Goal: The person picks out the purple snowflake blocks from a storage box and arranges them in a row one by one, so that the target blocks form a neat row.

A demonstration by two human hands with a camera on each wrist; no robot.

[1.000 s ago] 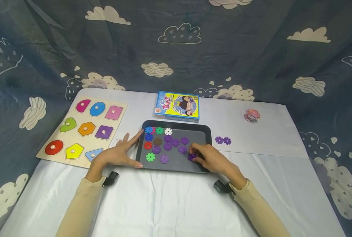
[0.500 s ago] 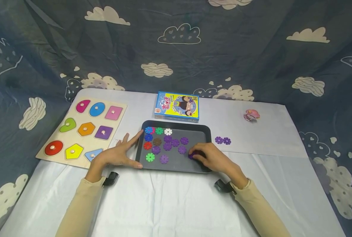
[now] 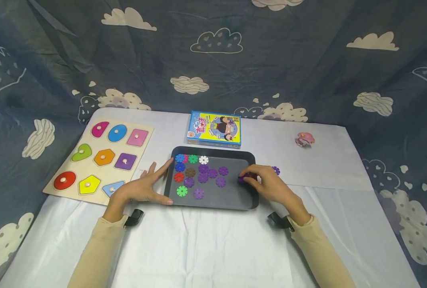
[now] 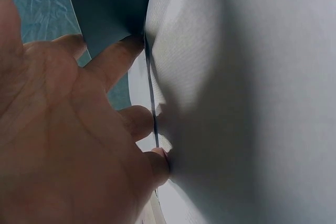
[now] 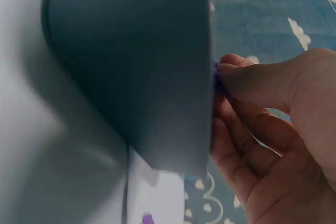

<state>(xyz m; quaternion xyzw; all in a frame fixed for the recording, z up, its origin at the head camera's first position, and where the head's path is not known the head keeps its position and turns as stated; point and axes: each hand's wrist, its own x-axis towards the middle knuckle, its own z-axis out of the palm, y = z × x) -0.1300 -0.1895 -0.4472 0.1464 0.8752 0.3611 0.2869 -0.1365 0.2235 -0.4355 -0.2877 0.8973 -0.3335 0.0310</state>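
Head view: the tray [image 3: 235, 205] lies flat on the white-covered bench [image 3: 199, 248]. Taking its middle as the clock's centre, the person's left grip [image 3: 145, 186] is at nine o'clock, thumb and forefinger spread along the left rim. At three o'clock the right grip [image 3: 269, 182] pinches a purple disc [image 3: 242, 179] just inside the right rim. Other notched discs [image 3: 203, 178] lie mostly from six round to twelve, some overlapping. A spare purple disc [image 3: 276, 171] on the bench, partly hidden by the right grip, sits farther out at three. The boxed game [image 3: 215, 128] is at twelve, the pink toy [image 3: 304, 139] past two, the puzzle board [image 3: 107, 173] between nine and ten.

Left wrist view: the fingers are parted and a fingertip meets the dark tray side; no disc shows.

Right wrist view: thumb and finger press a purple sliver at the tray's edge, towards three o'clock. The tray wall hides the rest, so whether the disc touches the tray floor cannot be told. It looks like thin, stiff plastic, probably light, smooth and hard to break; its notched edge seems the best hold, thumb against forefinger.
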